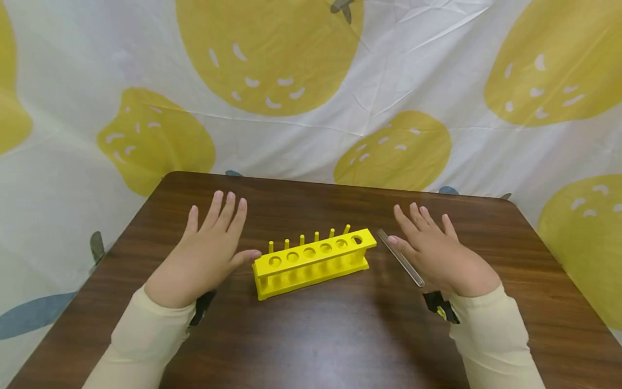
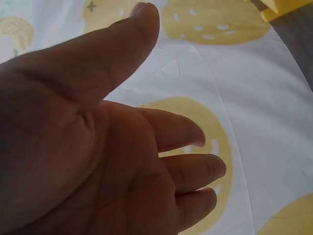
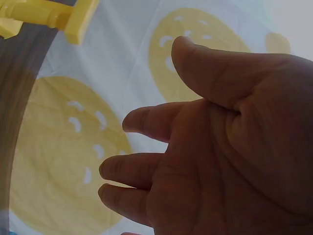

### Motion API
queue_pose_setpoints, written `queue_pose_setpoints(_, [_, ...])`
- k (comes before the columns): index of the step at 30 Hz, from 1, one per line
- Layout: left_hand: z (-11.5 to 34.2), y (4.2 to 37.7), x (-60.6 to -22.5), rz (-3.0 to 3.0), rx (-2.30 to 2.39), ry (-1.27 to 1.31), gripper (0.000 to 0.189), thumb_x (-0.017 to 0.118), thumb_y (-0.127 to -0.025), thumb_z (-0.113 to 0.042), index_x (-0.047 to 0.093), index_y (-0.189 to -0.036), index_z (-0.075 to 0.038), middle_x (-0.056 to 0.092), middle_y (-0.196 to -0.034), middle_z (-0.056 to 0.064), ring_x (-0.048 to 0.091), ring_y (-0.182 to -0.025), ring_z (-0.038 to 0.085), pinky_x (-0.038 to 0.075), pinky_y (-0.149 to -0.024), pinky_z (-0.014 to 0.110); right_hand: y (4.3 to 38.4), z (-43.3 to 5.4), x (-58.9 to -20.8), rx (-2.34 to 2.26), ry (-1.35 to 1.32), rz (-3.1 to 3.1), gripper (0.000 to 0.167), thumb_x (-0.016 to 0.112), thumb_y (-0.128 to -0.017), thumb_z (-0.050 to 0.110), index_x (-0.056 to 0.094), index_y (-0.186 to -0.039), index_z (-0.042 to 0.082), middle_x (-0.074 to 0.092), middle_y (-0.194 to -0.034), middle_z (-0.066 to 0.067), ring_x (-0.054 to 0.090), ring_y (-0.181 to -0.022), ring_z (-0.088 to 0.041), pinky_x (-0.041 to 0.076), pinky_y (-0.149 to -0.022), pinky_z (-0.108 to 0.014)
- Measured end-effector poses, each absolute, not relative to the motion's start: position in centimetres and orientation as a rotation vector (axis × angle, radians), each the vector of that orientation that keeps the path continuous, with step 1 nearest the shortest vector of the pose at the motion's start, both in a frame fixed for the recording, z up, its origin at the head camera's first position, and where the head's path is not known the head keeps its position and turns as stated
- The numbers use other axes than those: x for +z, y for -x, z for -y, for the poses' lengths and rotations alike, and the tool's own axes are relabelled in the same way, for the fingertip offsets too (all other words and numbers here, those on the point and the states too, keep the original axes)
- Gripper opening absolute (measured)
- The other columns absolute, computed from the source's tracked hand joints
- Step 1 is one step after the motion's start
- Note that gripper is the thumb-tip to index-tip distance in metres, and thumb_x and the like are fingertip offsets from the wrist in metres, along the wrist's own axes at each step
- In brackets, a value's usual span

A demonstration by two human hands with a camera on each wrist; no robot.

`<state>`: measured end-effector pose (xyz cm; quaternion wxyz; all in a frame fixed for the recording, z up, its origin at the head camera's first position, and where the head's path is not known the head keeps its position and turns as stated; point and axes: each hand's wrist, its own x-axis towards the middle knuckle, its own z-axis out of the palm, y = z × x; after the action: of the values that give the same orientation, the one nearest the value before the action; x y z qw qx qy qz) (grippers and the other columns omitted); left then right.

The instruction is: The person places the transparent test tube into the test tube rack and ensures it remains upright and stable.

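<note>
A yellow test tube rack [image 1: 311, 265] stands at a slant on the dark wooden table, with a row of round holes and a row of upright pegs behind them. To its right lies a clear glass test tube [image 1: 402, 259]. My left hand [image 1: 201, 254] is spread palm down at the rack's left end, its thumb tip near the rack's corner; whether they touch I cannot tell. My right hand [image 1: 437, 251] is held with fingers extended over the right side, its thumb near the tube. Both wrist views show palms holding nothing. The rack's end [image 3: 80, 19] shows in the right wrist view.
The brown table [image 1: 311, 346] has rounded far corners. Behind and around it hangs a white cloth [image 1: 301, 140] printed with yellow lemons. Small black devices sit at both wrists, by the cream sleeves [image 1: 491, 329].
</note>
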<state>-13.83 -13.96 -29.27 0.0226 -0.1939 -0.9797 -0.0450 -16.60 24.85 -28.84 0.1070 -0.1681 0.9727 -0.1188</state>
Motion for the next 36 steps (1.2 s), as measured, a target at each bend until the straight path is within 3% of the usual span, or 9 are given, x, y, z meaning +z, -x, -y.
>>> queue_pose_setpoints(8, [12.6,13.7,-29.9,3.05,-0.094,0.671,0.086,0.055,-0.104,-0.051,0.026,-0.158,0.009,0.025,-0.164,0.03,0.018,-0.154,0.045,0.02,-0.118,0.069,17.9,-25.3,-29.9,-0.412,0.45,-2.796,0.082,0.036,-0.11,0.053,0.008,-0.163,-0.003,0.002,-0.166,-0.032,0.0,-0.154,-0.05,-0.015,-0.117,-0.066])
queue_pose_setpoints(14, [11.8,13.8,-30.3,3.142,-0.122,0.712,0.086,0.053,-0.104,-0.052,0.026,-0.158,0.01,0.027,-0.163,0.029,0.02,-0.153,0.045,0.02,-0.118,0.068,19.0,-25.6,-30.6,-0.365,0.414,-2.787,0.082,0.038,-0.11,0.051,0.017,-0.159,-0.01,0.014,-0.164,-0.034,0.01,-0.152,-0.052,-0.004,-0.118,-0.069])
queue_pose_setpoints(19, [11.5,13.8,-30.4,3.178,-0.163,0.716,0.086,0.055,-0.104,-0.051,0.028,-0.157,0.011,0.029,-0.163,0.028,0.022,-0.153,0.045,0.022,-0.118,0.067,19.9,-26.0,-31.3,-0.23,0.495,-2.837,0.072,0.044,-0.11,0.042,0.037,-0.148,-0.018,0.038,-0.153,-0.037,0.035,-0.143,-0.054,0.02,-0.116,-0.069])
queue_pose_setpoints(24, [11.4,13.8,-30.8,3.195,-0.149,0.721,0.083,0.055,-0.104,-0.05,0.032,-0.155,0.011,0.033,-0.161,0.029,0.026,-0.152,0.044,0.025,-0.117,0.066,20.4,-26.7,-31.9,-0.261,0.501,-2.828,0.064,0.054,-0.108,0.038,0.05,-0.139,-0.018,0.055,-0.14,-0.036,0.052,-0.129,-0.054,0.042,-0.105,-0.065])
queue_pose_setpoints(36, [11.0,14.2,-31.3,3.217,-0.089,0.777,0.075,0.056,-0.105,-0.047,0.042,-0.151,0.01,0.041,-0.157,0.028,0.032,-0.15,0.043,0.031,-0.114,0.067,21.7,-27.2,-33.8,-0.317,0.463,-2.803,0.05,0.063,-0.104,0.033,0.066,-0.123,-0.013,0.069,-0.118,-0.029,0.068,-0.108,-0.043,0.052,-0.095,-0.059])
